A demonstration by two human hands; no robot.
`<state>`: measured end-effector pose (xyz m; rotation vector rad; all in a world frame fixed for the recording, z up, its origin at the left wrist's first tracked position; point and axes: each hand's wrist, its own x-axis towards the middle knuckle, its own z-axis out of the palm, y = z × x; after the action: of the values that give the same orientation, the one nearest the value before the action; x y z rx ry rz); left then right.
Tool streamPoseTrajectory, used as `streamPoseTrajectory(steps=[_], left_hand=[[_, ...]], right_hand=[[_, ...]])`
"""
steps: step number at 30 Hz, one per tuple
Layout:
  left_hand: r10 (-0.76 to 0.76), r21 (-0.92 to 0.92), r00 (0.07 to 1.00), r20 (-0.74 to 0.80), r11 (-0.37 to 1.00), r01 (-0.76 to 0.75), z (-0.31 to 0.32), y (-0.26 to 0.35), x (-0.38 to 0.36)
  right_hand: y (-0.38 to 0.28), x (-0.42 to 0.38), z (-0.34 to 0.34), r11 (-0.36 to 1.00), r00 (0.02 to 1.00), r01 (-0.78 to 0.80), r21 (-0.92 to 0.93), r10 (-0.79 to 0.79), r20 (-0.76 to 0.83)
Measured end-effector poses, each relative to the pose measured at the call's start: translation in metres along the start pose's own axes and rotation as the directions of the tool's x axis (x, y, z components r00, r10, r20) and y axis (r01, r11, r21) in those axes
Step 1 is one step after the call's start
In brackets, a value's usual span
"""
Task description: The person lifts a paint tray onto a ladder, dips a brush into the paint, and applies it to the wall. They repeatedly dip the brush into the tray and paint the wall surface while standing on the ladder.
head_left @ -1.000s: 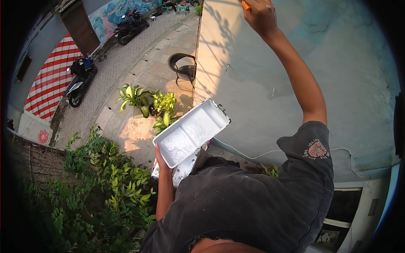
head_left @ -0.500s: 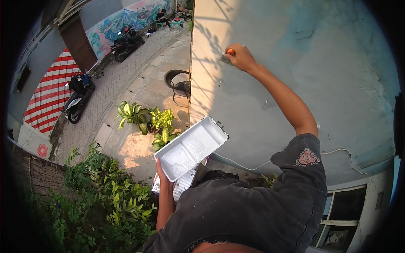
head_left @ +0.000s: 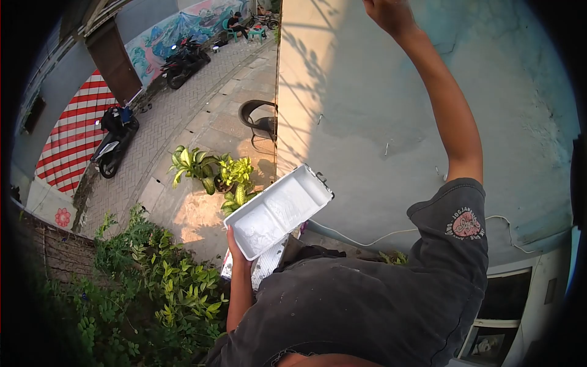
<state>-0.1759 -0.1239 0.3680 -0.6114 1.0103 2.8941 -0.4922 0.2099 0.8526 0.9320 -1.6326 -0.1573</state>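
Note:
My left hand [head_left: 237,248] grips the lower left end of a white paint tray [head_left: 278,211], which is tilted and has white paint on its inside. My right hand [head_left: 391,13] is raised against the upper part of the grey-blue wall [head_left: 391,104], cut off by the top edge of the view. Its fingers are mostly out of sight, and whatever it holds cannot be seen. Below that hand, a small hook or nail [head_left: 386,147] sticks out of the wall.
Potted plants [head_left: 229,174] and a dark chair [head_left: 260,119] stand left of the wall. Leafy bushes [head_left: 165,287] fill the lower left. A white cable [head_left: 367,244] runs along the wall's base. Motorbikes [head_left: 116,140] and a seated person [head_left: 235,24] are farther off.
My right hand has moved up and to the right along the wall; the orange-handled scraper seen in it before is out of view. The tray has barely shifted.

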Motion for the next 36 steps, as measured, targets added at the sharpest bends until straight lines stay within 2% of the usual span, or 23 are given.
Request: streamPoseTrajectory(steps=[1, 3, 5, 7, 8, 10, 11, 13, 14, 16, 17, 19, 20, 22, 25, 27, 29, 30, 31, 33, 36], left_hand=[[0.007, -0.007, 1.0, -0.002, 1.0, -0.007, 0.002, 0.001, 0.0], [0.002, 0.005, 1.0, 0.0, 1.0, -0.002, 0.002, 0.004, -0.003], [0.032, 0.016, 0.999, -0.028, 0.999, -0.032, -0.007, 0.004, -0.001], [0.058, 0.023, 0.996, -0.062, 0.998, -0.057, -0.013, 0.007, -0.003], [0.046, 0.036, 0.997, -0.058, 0.998, -0.044, -0.018, 0.012, -0.005], [0.038, 0.046, 0.996, -0.076, 0.998, -0.034, -0.008, 0.017, -0.008], [0.046, 0.076, 0.996, -0.078, 0.996, -0.04, -0.004, 0.024, -0.013], [0.048, 0.096, 0.992, -0.114, 0.995, -0.037, -0.007, 0.031, -0.014], [0.036, 0.098, 0.993, -0.109, 0.995, -0.026, -0.009, 0.032, -0.014], [0.013, 0.107, 0.992, -0.123, 0.994, 0.0, -0.015, 0.037, -0.013], [0.034, 0.118, 0.993, -0.114, 0.993, -0.021, -0.011, 0.039, -0.014], [0.049, 0.133, 0.992, -0.116, 0.991, -0.034, -0.01, 0.042, -0.016], [0.06, 0.128, 0.993, -0.101, 0.991, -0.047, -0.007, 0.042, -0.016], [0.072, 0.123, 0.994, -0.083, 0.99, -0.062, -0.005, 0.039, -0.014], [0.055, 0.13, 0.994, -0.094, 0.991, -0.043, 0.002, 0.037, -0.016], [0.054, 0.132, 0.994, -0.099, 0.99, -0.041, 0.0, 0.034, -0.014], [0.049, 0.149, 0.996, -0.08, 0.988, -0.036, -0.001, 0.033, -0.014], [0.035, 0.162, 0.996, -0.085, 0.987, -0.021, 0.0, 0.033, -0.013], [0.034, 0.162, 0.995, -0.089, 0.987, -0.019, 0.001, 0.033, -0.012], [0.033, 0.178, 0.996, -0.088, 0.984, -0.016, 0.004, 0.033, -0.011], [0.013, 0.122, 0.999, -0.052, 0.993, -0.006, 0.006, 0.033, -0.009]], right_hand=[[-0.016, -0.027, 0.021, 0.999, 0.997, 0.033, -0.017, -0.032, 0.072], [-0.076, -0.069, 0.035, 0.991, 0.964, 0.012, 0.137, -0.048, 0.26], [-0.118, -0.109, 0.041, 0.954, 0.937, -0.096, 0.284, -0.01, 0.348], [-0.145, -0.133, 0.038, 0.817, 0.904, -0.386, 0.429, 0.243, 0.352], [-0.158, -0.144, 0.032, 0.811, 0.905, -0.385, 0.441, 0.237, 0.353], [-0.168, -0.164, 0.022, 0.592, 0.798, -0.601, 0.536, 0.483, 0.361], [-0.177, -0.172, 0.015, 0.575, 0.794, -0.606, 0.55, 0.477, 0.376], [-0.201, -0.185, 0.004, 0.238, 0.555, -0.759, 0.606, 0.724, 0.41], [-0.212, -0.191, 0.001, 0.214, 0.549, -0.767, 0.605, 0.708, 0.444], [-0.238, -0.202, -0.007, -0.146, 0.318, -0.747, 0.649, 0.778, 0.542], [-0.249, -0.205, -0.013, -0.164, 0.306, -0.754, 0.636, 0.769, 0.561], [-0.274, -0.209, -0.023, -0.584, 0.045, -0.646, 0.491, 0.614, 0.788], [-0.28, -0.214, -0.026, -0.591, 0.039, -0.647, 0.481, 0.605, 0.795], [-0.293, -0.229, -0.028, -0.664, 0.018, -0.652, 0.367, 0.471, 0.882], [-0.312, -0.239, -0.029, -0.74, -0.037, -0.62, 0.262, 0.361, 0.932], [-0.323, -0.242, -0.028, -0.747, -0.054, -0.621, 0.239, 0.345, 0.937], [-0.327, -0.26, -0.02, -0.582, -0.087, -0.793, 0.18, 0.4, 0.912], [-0.327, -0.267, -0.019, -0.489, -0.033, -0.847, 0.211, 0.443, 0.896], [-0.327, -0.273, -0.018, -0.491, -0.036, -0.846, 0.207, 0.44, 0.897], [-0.327, -0.281, -0.016, -0.591, -0.018, -0.765, 0.257, 0.418, 0.908], [-0.331, -0.287, -0.018, -0.719, -0.065, -0.676, 0.162, 0.276, 0.959]])
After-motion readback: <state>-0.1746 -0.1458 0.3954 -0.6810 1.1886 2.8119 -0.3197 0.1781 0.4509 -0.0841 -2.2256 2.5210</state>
